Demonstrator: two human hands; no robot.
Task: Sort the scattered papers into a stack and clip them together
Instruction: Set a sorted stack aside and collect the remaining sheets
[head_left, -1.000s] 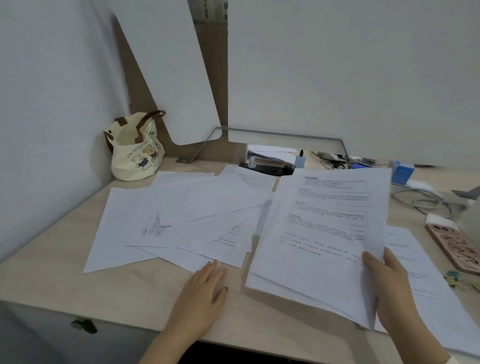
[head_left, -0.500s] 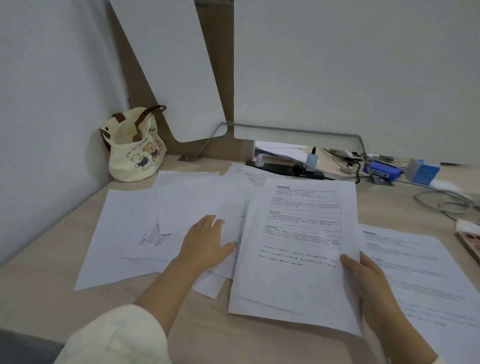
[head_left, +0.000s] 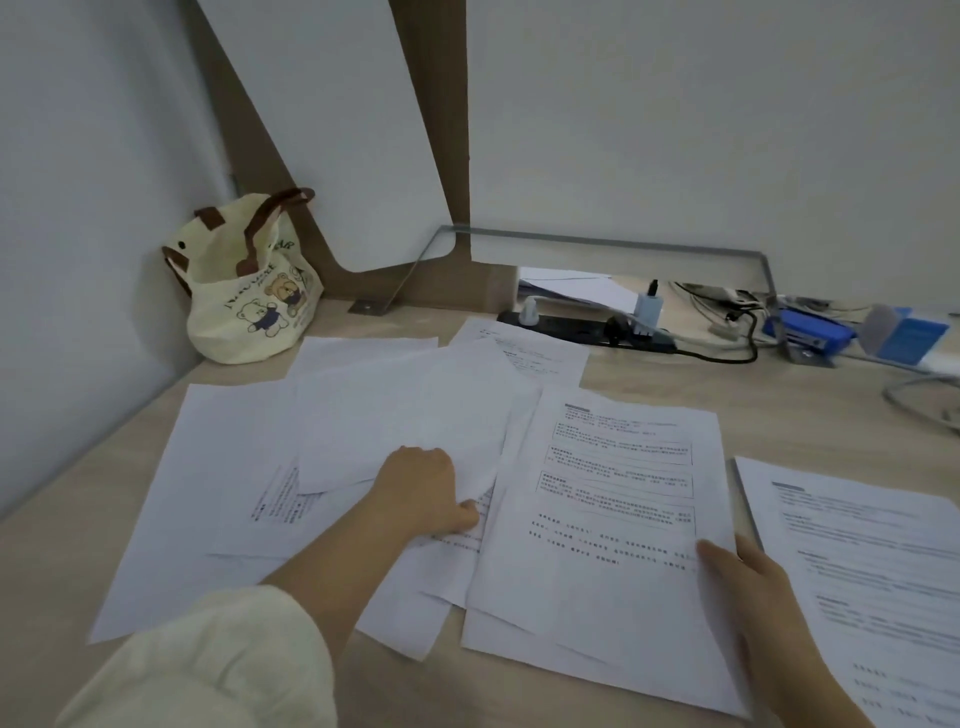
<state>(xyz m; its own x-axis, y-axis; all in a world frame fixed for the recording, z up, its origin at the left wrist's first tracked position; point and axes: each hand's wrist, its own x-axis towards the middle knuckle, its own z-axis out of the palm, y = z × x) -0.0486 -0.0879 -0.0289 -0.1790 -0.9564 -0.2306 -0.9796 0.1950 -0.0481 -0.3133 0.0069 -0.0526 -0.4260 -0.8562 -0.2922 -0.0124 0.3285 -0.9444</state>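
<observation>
**Stack** (head_left: 613, 519): several printed sheets, loosely squared, lying flat on the table (head_left: 779, 415) right of centre. The lower corners are fanned and overhang towards the near edge.

**Right grip** (head_left: 753, 582): holds the stack's right edge, thumb on top and the other fingers out of sight beneath. It is pinching the stack.

**Scattered papers** (head_left: 395, 410): overlapping sheets spread left of the stack, some blank side up. Their right margin slips under the stack's left edge.

**Left grip** (head_left: 421, 493): rests on the scattered papers. The thumb lies on a printed sheet, and the fingers are tucked under the edge of a blank sheet. Whether they are spread or pinching cannot be told. A cream sleeve (head_left: 208, 660) covers the forearm.

**Single sheet** (head_left: 857, 545): printed, just right of the stack, cut off by the frame edge.

**Open room:** bare table behind the stack and along the left margin.

**Far edge:** a bear-print bag (head_left: 249, 301) stands in the left corner. A black power strip (head_left: 587, 327) and a blue box (head_left: 904, 332) lie towards the right, among cables.

**Change:** half a second ago the left fingers lay visible and flat on the papers. A second ago that hand was at the near edge, and the stack was held tilted.

**Unclear:** the text on the sheets is too small to read, and the number of sheets cannot be counted.
</observation>
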